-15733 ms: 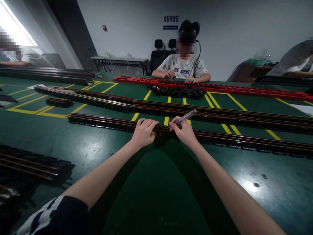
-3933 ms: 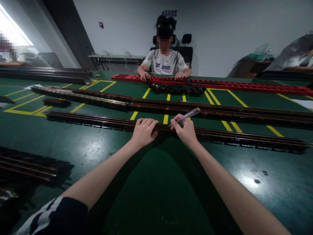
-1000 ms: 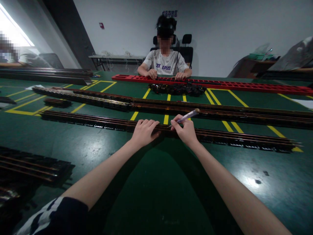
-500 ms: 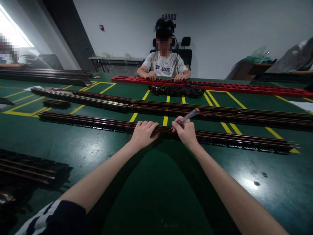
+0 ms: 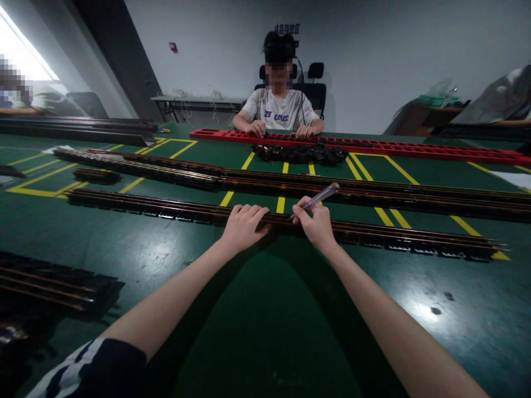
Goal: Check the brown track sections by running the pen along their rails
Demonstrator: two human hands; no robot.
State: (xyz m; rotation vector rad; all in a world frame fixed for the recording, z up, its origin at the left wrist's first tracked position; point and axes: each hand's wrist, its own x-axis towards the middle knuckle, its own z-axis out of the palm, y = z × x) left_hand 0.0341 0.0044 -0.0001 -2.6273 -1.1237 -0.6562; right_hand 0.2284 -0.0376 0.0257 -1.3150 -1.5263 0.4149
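A long black strip with copper-coloured rods along it [image 5: 398, 237] lies across the green table in front of me. My left hand [image 5: 244, 228] is closed over the middle of this strip, fingers on the far side and thumb on the near side. In my right hand [image 5: 317, 225] is a slim screwdriver with a clear purplish handle [image 5: 321, 197], pinched like a pen and tilted. Its thin tip points down at the strip, just right of my left hand; whether it touches is too small to tell.
Similar long strips [image 5: 373, 190] lie just beyond, with a short piece [image 5: 96, 176] at left. More strips [image 5: 50, 284] are stacked at the near left. Across the table [image 5: 265, 331], a co-worker [image 5: 279, 108] has both hands at a red slotted rail [image 5: 415, 149], behind a pile of black parts [image 5: 301, 154].
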